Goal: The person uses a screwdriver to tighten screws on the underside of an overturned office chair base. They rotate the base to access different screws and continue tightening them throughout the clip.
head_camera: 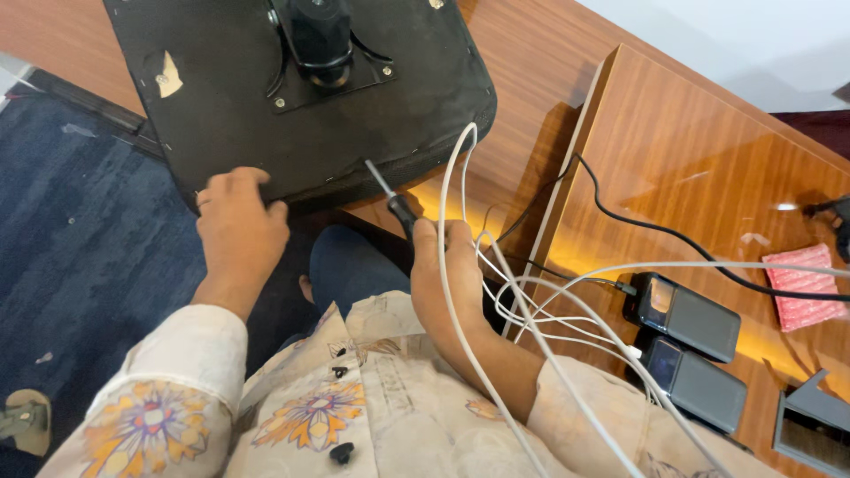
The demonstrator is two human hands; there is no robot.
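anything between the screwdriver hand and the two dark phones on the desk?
Yes: white cables cross between the right hand and the phones, seen in the head view.

White cables (522,327) loop over my right hand (447,283) and crowd the bench's (708,159) near edge beside two dark devices (691,341); the bench's middle lies open toward the far edge.

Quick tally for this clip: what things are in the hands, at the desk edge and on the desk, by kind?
Screwdriver, in the right hand: 1
Upturned black chair seat, under the left hand: 1
Dark phones on the desk: 2
Pink cloth: 1
White cables: tangled, too overlapped to count
Black cable: 1
Total, leaving out the white cables: 6
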